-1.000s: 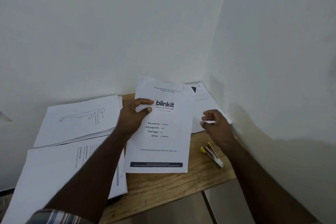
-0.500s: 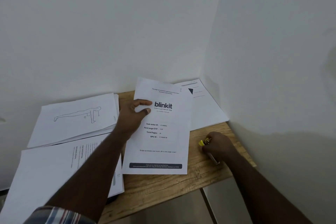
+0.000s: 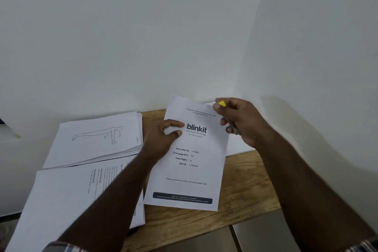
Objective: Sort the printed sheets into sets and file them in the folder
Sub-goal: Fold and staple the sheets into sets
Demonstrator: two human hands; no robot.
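- The wooden table (image 3: 241, 186) is lying under both my forearms, backed into a white wall corner just beyond my fingertips; it is giving the paper a firm, flat bed to be squared up against.
- The text stack (image 3: 67, 196) is sitting nearest me, passing under my left forearm, and the push-up drawing stack (image 3: 96, 139) is lying just left of my left knuckles. Both are looking thick enough to be heavy-ish and floppy, so I am judging they want two hands at opposite edges.
- The blinkit set (image 3: 188, 161) is resting between my hands, its top raised toward the wall. It is light, limp and slick, so loose sheets could fan apart; the upper left edge is where I am taking it.
- My left hand (image 3: 161, 139) is pinching that edge, thumb on the printed face, fingers curled behind.
- My right hand (image 3: 239, 122) is hovering at the set's top right corner, fingers curled around the yellow-tipped stapler (image 3: 222, 104) (mostly hidden in my fist, and blurred). It is seeming small, rigid and easy to hold.
- No folder is showing anywhere near my fingers.
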